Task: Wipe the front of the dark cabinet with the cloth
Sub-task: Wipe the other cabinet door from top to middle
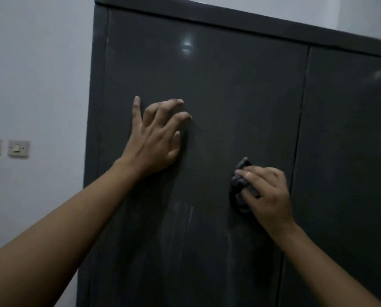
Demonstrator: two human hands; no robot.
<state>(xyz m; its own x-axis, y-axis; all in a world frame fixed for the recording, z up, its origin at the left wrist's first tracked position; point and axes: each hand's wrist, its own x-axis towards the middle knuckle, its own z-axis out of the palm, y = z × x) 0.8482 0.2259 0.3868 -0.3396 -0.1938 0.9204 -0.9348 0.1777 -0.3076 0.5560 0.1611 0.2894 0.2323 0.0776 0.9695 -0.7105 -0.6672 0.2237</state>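
The dark grey cabinet point(229, 85) fills most of the view, with two glossy doors split by a vertical seam at the right. My left hand point(156, 140) rests on the left door, fingers spread and bent, fingertips touching the surface. My right hand point(267, 193) presses a small bunched dark grey cloth point(240, 180) against the same door, close to the seam. Most of the cloth is hidden under my fingers. Pale streaks mark the door below and between my hands.
A white wall lies left of the cabinet, with two light switches point(18, 148) at hand height. The cabinet's top edge point(207, 16) runs across the upper view, with wall above it. The right door point(351, 129) reflects a faint light.
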